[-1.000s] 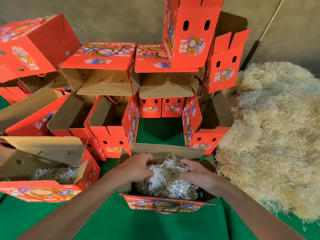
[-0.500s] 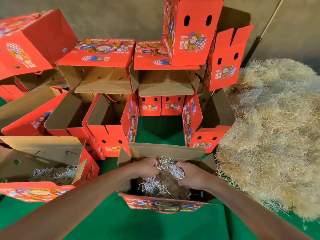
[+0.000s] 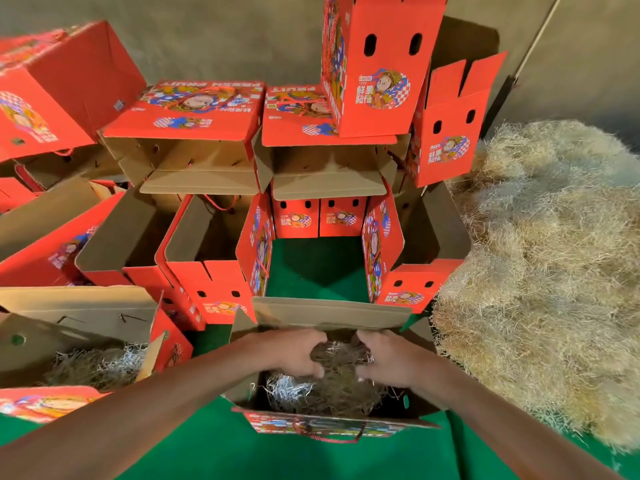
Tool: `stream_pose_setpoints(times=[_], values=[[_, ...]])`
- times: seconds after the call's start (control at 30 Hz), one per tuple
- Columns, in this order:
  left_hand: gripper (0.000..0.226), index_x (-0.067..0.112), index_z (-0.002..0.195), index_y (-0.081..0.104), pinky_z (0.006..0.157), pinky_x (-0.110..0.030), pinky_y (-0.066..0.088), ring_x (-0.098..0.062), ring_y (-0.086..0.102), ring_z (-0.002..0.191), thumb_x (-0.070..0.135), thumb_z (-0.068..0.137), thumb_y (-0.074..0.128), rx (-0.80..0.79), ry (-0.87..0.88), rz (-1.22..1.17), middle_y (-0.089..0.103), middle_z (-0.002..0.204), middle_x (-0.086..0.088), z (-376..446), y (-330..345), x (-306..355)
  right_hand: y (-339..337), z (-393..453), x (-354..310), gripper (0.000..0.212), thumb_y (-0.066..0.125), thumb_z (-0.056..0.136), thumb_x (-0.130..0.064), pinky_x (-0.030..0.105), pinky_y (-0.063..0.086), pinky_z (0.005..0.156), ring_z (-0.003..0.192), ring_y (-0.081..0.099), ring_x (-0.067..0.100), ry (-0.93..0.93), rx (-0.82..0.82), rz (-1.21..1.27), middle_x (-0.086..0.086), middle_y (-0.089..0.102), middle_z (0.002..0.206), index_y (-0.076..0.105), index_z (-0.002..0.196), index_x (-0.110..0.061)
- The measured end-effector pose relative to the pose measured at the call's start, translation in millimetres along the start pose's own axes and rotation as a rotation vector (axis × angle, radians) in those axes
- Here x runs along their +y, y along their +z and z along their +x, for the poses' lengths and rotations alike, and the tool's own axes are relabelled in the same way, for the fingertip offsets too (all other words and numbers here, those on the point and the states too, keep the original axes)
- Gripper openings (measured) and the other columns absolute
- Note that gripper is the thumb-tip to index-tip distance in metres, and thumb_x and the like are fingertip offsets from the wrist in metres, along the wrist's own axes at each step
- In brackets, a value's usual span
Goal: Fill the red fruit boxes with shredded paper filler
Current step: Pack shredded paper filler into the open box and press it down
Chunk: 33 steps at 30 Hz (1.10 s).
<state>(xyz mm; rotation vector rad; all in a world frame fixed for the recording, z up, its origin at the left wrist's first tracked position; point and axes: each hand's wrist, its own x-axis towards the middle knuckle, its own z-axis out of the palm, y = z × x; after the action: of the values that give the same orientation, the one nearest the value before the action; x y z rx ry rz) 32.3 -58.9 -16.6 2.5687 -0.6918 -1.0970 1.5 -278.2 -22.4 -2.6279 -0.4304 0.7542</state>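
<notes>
An open red fruit box (image 3: 329, 311) stands on the green mat right in front of me, its brown flaps up. Shredded paper filler (image 3: 322, 389) lies inside it. Both hands reach down into the box. My left hand (image 3: 294, 355) and my right hand (image 3: 388, 362) face each other, thumbs and fingers curled round a clump of the filler between them, low in the box. A second open box (image 3: 69, 306) at the near left also holds filler (image 3: 100, 363).
A large heap of shredded paper (image 3: 554, 271) fills the right side. Several empty red boxes (image 3: 207, 265) lie open or stacked behind and to the left, one tall box (image 3: 381, 64) on top. A patch of green mat (image 3: 311, 268) shows between them.
The clump that both hands held up at the box's rim has gone down into the box. The hands have sunk with it and squeezed closer around it.
</notes>
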Motion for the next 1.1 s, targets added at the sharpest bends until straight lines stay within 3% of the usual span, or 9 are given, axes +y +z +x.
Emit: stream_pose_setpoints(times=[0.17, 0.3, 0.4, 0.57, 0.63, 0.73, 0.87, 1.03, 1.1], values=[[0.041, 0.006, 0.116, 0.063, 0.089, -0.041, 0.054, -0.034, 0.064, 0.103, 0.031, 0.086, 0.075, -0.173, 0.004, 0.130, 0.068, 0.115, -0.015, 24.3, 25.5, 21.4, 20.2, 15.4, -8.1, 0.027, 0.061, 0.092, -0.017, 0.033, 0.053, 0.081, 0.102, 0.066, 0.032, 0.032, -0.202, -0.116, 0.014, 0.067, 0.118, 0.061, 0.119, -0.012], [0.024, -0.001, 0.107, 0.067, 0.082, -0.041, 0.056, -0.036, 0.064, 0.092, 0.015, 0.091, 0.059, -0.145, -0.082, 0.347, 0.068, 0.106, -0.021, 34.4, 38.2, 15.6, 22.3, 19.4, -10.4, 0.036, 0.064, 0.093, -0.018, 0.033, 0.047, 0.099, 0.119, 0.061, 0.026, -0.025, -0.185, -0.076, 0.011, 0.064, 0.130, 0.061, 0.128, -0.012], [0.018, -0.006, 0.104, 0.066, 0.083, -0.042, 0.056, -0.037, 0.066, 0.097, 0.004, 0.089, 0.061, -0.118, -0.099, 0.378, 0.067, 0.107, -0.023, 37.4, 33.0, 1.7, 18.0, 14.3, 3.3, 0.028, 0.051, 0.095, -0.005, 0.034, 0.046, 0.086, 0.105, 0.062, 0.023, -0.021, -0.149, -0.165, 0.016, 0.063, 0.121, 0.063, 0.120, -0.006], [0.029, -0.004, 0.116, 0.061, 0.092, -0.041, 0.049, -0.035, 0.063, 0.110, -0.011, 0.089, 0.053, -0.075, -0.165, 0.427, 0.061, 0.122, -0.022, 34.1, 31.4, -10.6, 31.8, 16.4, 4.1, 0.030, 0.045, 0.097, -0.003, 0.033, 0.052, 0.083, 0.110, 0.066, 0.033, 0.047, -0.188, -0.563, 0.018, 0.069, 0.116, 0.067, 0.117, -0.001], [0.029, -0.005, 0.116, 0.061, 0.094, -0.043, 0.051, -0.036, 0.062, 0.112, -0.012, 0.089, 0.053, -0.063, -0.186, 0.418, 0.061, 0.123, -0.021, 31.9, 31.8, -8.2, 33.8, 24.2, 4.0, 0.026, 0.043, 0.099, -0.012, 0.019, 0.045, 0.066, 0.100, 0.066, 0.022, -0.002, -0.173, -0.639, 0.010, 0.067, 0.105, 0.067, 0.110, -0.012], [0.029, -0.001, 0.123, 0.059, 0.095, -0.043, 0.054, -0.032, 0.064, 0.110, 0.002, 0.094, 0.057, -0.056, -0.218, 0.324, 0.064, 0.123, -0.018, 24.4, 30.0, -7.3, 22.1, 25.1, -4.2, 0.019, 0.048, 0.100, -0.015, 0.024, 0.029, 0.057, 0.107, 0.062, 0.026, -0.003, -0.129, -0.699, 0.009, 0.061, 0.097, 0.061, 0.113, -0.020], [0.055, 0.009, 0.143, 0.039, 0.107, -0.044, 0.044, -0.037, 0.050, 0.130, 0.028, 0.096, 0.061, 0.071, -0.201, 0.180, 0.045, 0.146, -0.017, 4.3, 23.4, -10.0, 9.9, 8.3, -18.1, 0.035, 0.060, 0.089, -0.005, 0.037, 0.048, 0.075, 0.110, 0.060, 0.036, -0.057, -0.024, -0.718, 0.013, 0.060, 0.119, 0.055, 0.124, -0.009], [0.037, 0.003, 0.112, 0.065, 0.088, -0.040, 0.055, -0.033, 0.065, 0.104, 0.033, 0.091, 0.070, -0.002, -0.245, 0.343, 0.066, 0.116, -0.016, -0.6, 15.6, -2.7, 6.5, 8.7, -42.2, 0.021, 0.054, 0.089, 0.001, 0.044, 0.054, 0.084, 0.099, 0.065, 0.035, -0.336, -0.165, -0.552, 0.018, 0.068, 0.105, 0.067, 0.105, -0.003], [0.033, 0.001, 0.112, 0.065, 0.083, -0.040, 0.053, -0.031, 0.065, 0.098, 0.028, 0.093, 0.067, -0.140, -0.232, 0.388, 0.066, 0.107, -0.014, 5.6, 18.7, 1.8, 19.7, 19.7, -47.8, 0.027, 0.053, 0.095, -0.004, 0.044, 0.053, 0.090, 0.105, 0.065, 0.034, -0.340, -0.265, -0.460, 0.019, 0.067, 0.116, 0.066, 0.119, -0.006]])
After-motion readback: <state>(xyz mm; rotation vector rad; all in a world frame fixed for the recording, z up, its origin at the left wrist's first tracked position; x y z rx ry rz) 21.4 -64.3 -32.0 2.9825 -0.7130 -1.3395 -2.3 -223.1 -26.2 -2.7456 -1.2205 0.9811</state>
